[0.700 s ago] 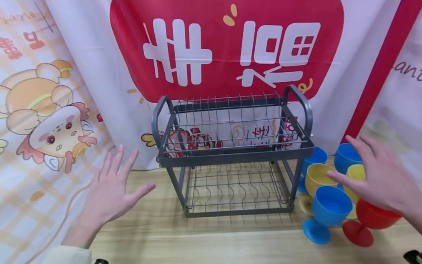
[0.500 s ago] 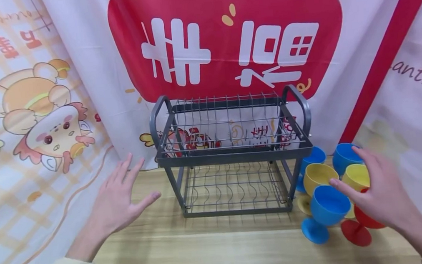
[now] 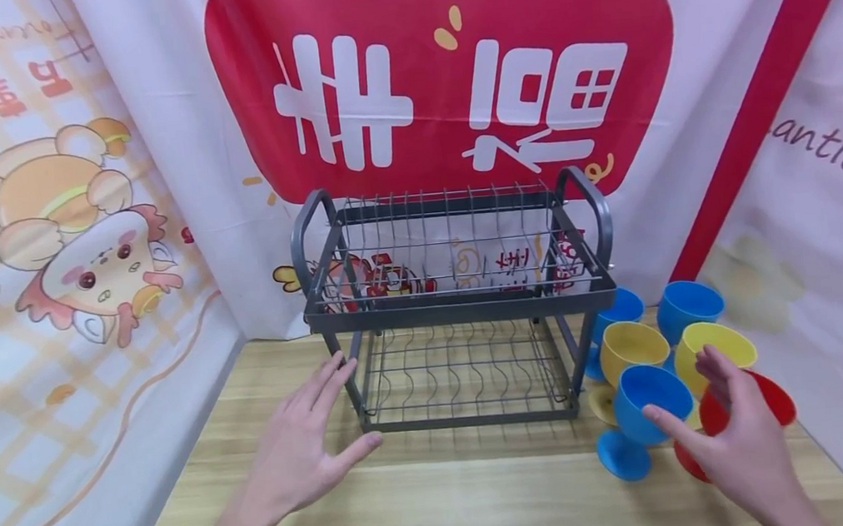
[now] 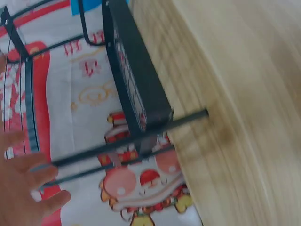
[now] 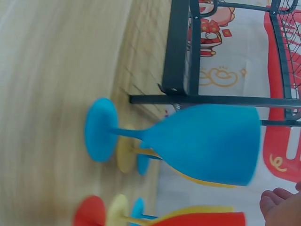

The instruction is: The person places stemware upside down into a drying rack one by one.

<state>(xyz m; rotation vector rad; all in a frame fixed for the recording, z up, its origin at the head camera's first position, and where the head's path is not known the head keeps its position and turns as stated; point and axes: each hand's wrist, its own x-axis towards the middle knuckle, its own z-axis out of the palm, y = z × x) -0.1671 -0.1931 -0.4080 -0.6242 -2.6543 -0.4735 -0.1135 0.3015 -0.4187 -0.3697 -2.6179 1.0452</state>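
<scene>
A dark grey two-tier wire dish rack (image 3: pixel 463 311) stands on the wooden table. My left hand (image 3: pixel 288 462), fingers spread and holding nothing, hovers near the rack's front left post. In the left wrist view, the fingers (image 4: pixel 51 202) show at the lower left. On the right, my right hand (image 3: pixel 747 452) is over the front goblets, thumb and fingers apart, gripping nothing. Nearest to it are a blue goblet (image 3: pixel 646 419) and a red goblet (image 3: pixel 775 399), the red one partly hidden behind the hand. The blue goblet (image 5: pixel 211 141) stands upright, apart from the fingertips (image 5: pixel 270 205).
Behind those goblets stand two yellow goblets (image 3: pixel 633 353) and two blue goblets (image 3: pixel 689 306), close to the rack's right side. A printed cloth (image 3: pixel 178 150) hangs behind and along both sides. Bare wooden tabletop (image 3: pixel 473 509) lies in front of the rack.
My left hand has moved right and down toward the rack's left post. My right hand has come down and left, over the front goblets. The view has shifted slightly; rack and goblets stay put.
</scene>
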